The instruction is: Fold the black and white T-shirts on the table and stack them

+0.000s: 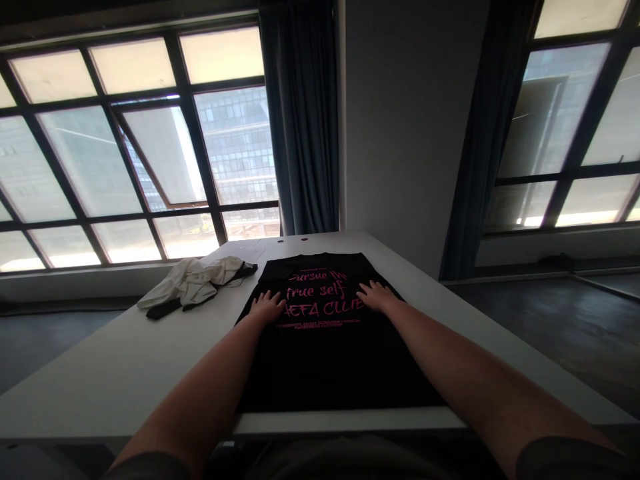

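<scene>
A black T-shirt point(320, 360) with pink lettering lies flat on a white table point(125, 373), its print reading "Pursue the true self". My left hand point(267, 307) rests palm down near the shirt's left edge, over the printed area, with its fingers spread. My right hand point(377, 297) lies flat on the shirt's right side, also with spread fingers. Neither hand grips the cloth. Left of the shirt, a crumpled white and black garment point(193, 283) lies in a loose heap, close to my left hand but not touching it.
Past the shirt, a pale sheet point(247, 250) and small dark items point(291, 239) lie near the table's far end. Large windows point(150, 147) and dark blue curtains point(300, 120) stand beyond the table. A dark floor point(550, 327) lies to the right, below the table edge.
</scene>
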The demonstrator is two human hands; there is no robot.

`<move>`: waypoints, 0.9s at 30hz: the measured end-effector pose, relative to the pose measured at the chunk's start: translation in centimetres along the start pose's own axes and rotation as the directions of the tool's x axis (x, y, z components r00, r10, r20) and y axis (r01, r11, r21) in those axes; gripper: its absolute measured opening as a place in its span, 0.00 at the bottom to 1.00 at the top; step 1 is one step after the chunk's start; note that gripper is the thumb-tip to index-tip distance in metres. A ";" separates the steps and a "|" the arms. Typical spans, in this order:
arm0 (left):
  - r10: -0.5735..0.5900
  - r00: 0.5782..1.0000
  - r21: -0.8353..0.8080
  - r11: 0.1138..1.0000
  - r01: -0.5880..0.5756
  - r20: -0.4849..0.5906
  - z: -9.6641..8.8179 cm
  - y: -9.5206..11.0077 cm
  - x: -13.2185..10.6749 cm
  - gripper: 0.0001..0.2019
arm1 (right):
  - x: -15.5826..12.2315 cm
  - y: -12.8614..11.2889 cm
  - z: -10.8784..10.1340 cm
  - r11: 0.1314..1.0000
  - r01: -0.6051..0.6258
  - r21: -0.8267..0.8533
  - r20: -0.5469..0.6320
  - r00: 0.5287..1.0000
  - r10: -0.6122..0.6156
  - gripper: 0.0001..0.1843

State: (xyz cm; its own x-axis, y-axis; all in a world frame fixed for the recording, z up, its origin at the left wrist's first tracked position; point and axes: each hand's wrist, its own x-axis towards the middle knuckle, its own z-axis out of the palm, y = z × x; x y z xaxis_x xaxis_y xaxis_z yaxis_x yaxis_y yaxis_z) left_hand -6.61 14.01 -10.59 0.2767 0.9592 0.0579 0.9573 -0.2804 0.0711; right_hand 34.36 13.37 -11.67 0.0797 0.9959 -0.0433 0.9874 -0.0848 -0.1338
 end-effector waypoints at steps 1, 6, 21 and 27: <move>-0.005 1.000 -0.008 1.000 0.005 0.012 -0.1 0.1 0.0 0.35 | -0.2 -0.1 -0.1 1.000 0.018 0.001 0.015 1.000 -0.018 0.41; 0.049 0.997 -0.057 0.997 -0.046 0.060 -0.2 1.6 -0.5 0.35 | -1.8 -2.9 -1.0 0.912 0.410 0.013 -0.035 0.912 -0.409 0.40; 0.366 0.928 -0.134 0.926 -0.354 0.075 -1.3 5.2 -2.2 0.28 | -5.6 -7.6 -1.5 0.759 0.630 0.164 0.123 0.750 -0.650 0.39; 0.561 0.828 -0.373 0.765 -0.525 -0.016 -2.2 5.0 -2.2 0.17 | -6.8 -7.0 -3.4 0.547 0.685 0.482 0.063 0.595 -0.801 0.23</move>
State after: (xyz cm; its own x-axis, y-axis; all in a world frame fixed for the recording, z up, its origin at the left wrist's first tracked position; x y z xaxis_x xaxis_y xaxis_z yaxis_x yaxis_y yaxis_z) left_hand -2.62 10.40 -8.16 0.7646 0.6362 0.1035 0.5553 -0.7317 0.3952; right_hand 27.34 7.30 -7.06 -0.7522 0.6586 0.0188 0.5286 0.6202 -0.5796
